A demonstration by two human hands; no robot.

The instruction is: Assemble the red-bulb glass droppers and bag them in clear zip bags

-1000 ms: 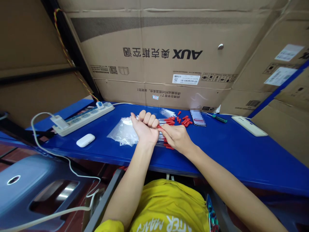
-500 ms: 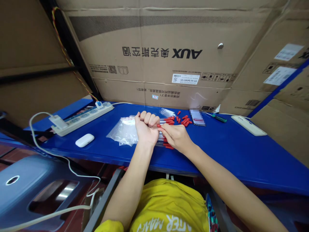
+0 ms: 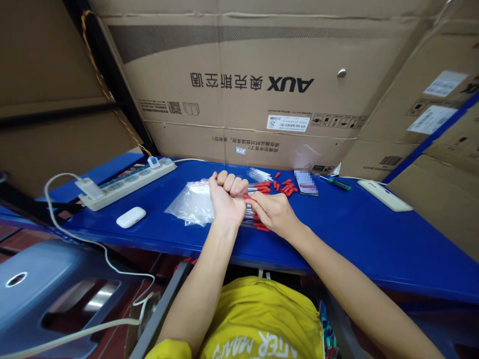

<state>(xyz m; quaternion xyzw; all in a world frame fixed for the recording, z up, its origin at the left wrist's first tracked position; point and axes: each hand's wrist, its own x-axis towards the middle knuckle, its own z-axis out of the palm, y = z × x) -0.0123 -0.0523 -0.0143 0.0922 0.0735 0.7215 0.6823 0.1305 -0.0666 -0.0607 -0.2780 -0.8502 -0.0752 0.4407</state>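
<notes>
Inside the front edge of the glossy blue counter (image 3: 359, 239), the left hand (image 3: 229, 202) is clenching, contents hidden; the right hand (image 3: 272, 209) is pinching a small red rubbery cap (image 3: 248, 197), probably fitting it, calling for steady pushing.

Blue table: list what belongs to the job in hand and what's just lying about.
Likely in the job:
red cap pinched in the right hand
loose red caps
red-tipped rods beside the left hand, a closed fist
thin pale rods
clear plastic bag

Seemingly just lying about:
small white case
power strip
green-handled screwdriver
phone, partly blurred
cream slab-shaped thing
</notes>
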